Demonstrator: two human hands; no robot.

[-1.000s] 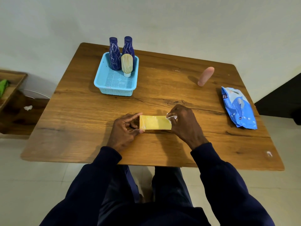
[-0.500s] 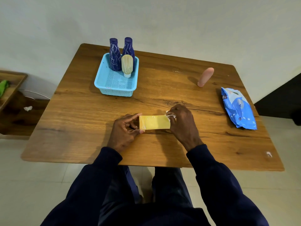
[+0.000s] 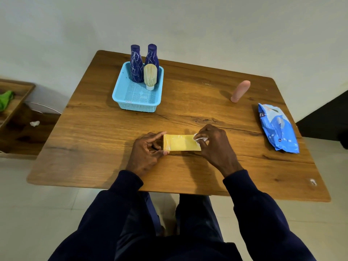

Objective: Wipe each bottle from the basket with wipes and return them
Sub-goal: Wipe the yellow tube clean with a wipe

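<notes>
**Holding a yellow bottle [image 3: 180, 142] flat across the table [image 3: 94, 147], wipe [image 3: 200, 137] at its right end**

The wooden table fills most of the view. Its near edge runs just above the person's dark blue sleeves [image 3: 113, 204]. Bare wood lies open to the left of the hands, between the hands and the basket, and to the right as far as the pack.

The light blue mesh basket [image 3: 134, 107] stands on the far left part of the table, well apart from the hands. Its front half is open mesh floor. A blue pack of wipes [image 3: 276, 127] lies near the right edge, its long axis running front to back.

Two dark blue bottles [image 3: 136, 65] with white lines stand upright side by side at the back of the basket. A cream bottle [image 3: 150, 74] stands cap-down just in front of them. A pink bottle [image 3: 240, 91] stands alone on the far right part of the table, near the pack but apart from it.

The yellow bottle lies on its side at the centre, close to the near edge. Its long axis runs left to right, roughly parallel to that edge. Its banded end points left, and its other end is hidden under the right hand.

The left hand [image 3: 146, 153] pinches the banded end between forefinger and thumb. The right hand [image 3: 214, 146] has its fingers curled, pinching the small white wipe against the bottle's far right corner.
</notes>
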